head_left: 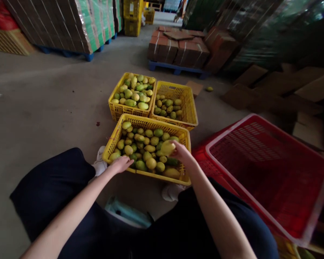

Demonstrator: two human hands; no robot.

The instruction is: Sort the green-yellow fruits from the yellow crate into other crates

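A yellow crate (145, 118) stands before me, filled with green and yellow oval fruits (151, 163), perhaps mangoes or small papayas; I cannot tell which. Above its right side, my right hand (179, 150) grips one yellow fruit (167, 148), raised over the others. My left hand (121, 164) reaches over the front left rim, palm down and fingers stretched out, just at the fruits. Nothing shows in its grasp, though its underside is hidden.
Behind stand a fuller yellow crate (116, 108) and a lower-filled one (187, 104). A red crate (259, 201) sits close on my right. Flattened cardboard (280, 90) lies beyond it. Boxes on a blue pallet (175, 68) stand farther back. A loose fruit (209, 89) lies on the floor.
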